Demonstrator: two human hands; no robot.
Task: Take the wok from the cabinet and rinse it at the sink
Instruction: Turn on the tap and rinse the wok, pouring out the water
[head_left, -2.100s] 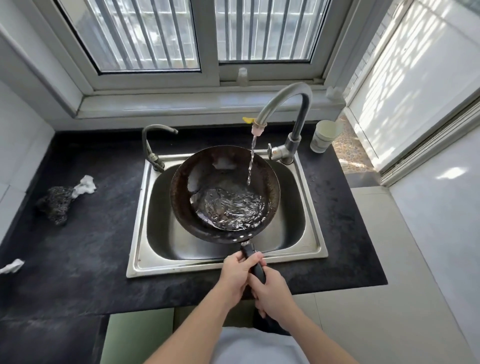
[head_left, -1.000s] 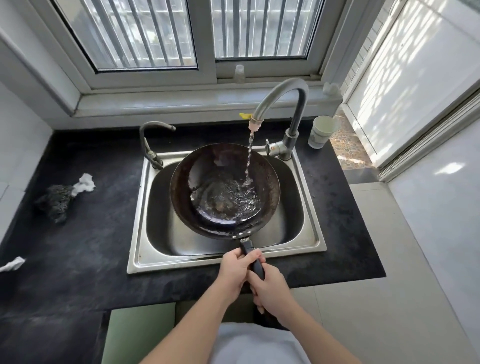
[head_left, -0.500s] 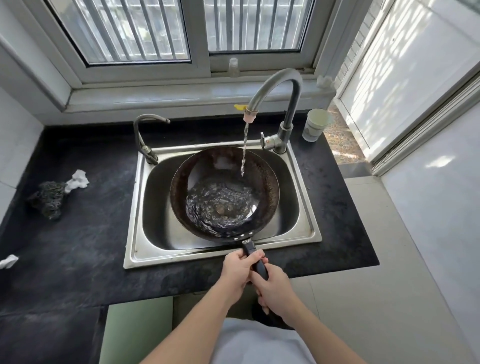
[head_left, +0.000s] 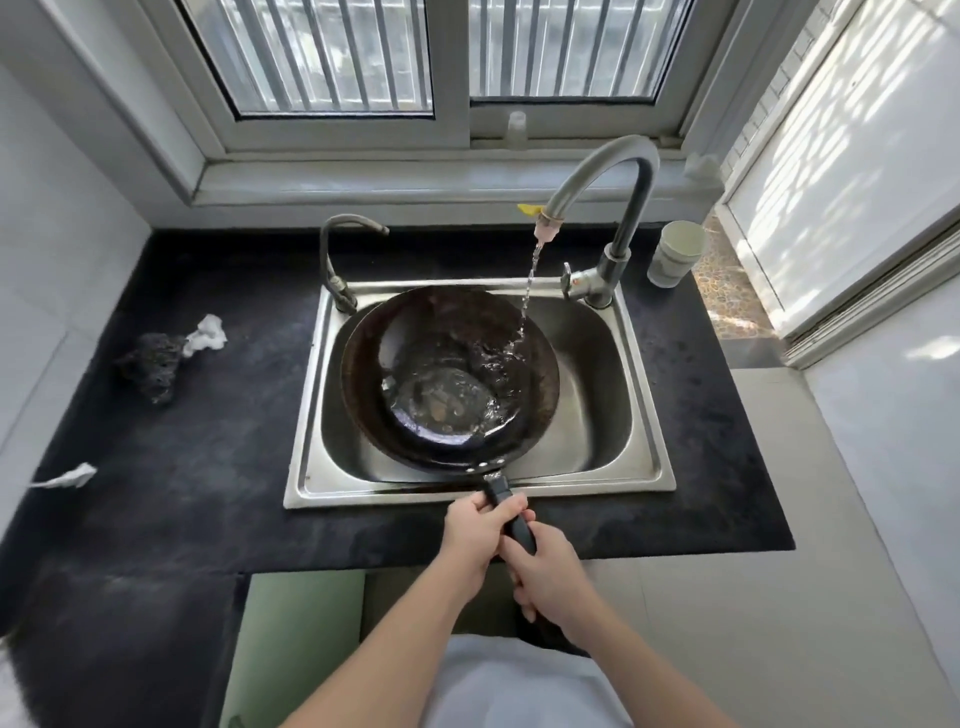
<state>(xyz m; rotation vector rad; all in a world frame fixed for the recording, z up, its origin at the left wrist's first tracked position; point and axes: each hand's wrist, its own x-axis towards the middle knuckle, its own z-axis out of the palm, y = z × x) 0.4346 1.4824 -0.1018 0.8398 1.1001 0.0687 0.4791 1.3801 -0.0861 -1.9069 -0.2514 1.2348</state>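
While both hands (head_left: 511, 545) grip it, the wok (head_left: 449, 376) holds water

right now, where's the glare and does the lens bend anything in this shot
Head view: sun falls in stripes across the white panel on the right, nearly washing it out. Head view: bright glints on the water in the wok and on the sink rim. Head view: the wide lens splays the window frame and counter edges outward.
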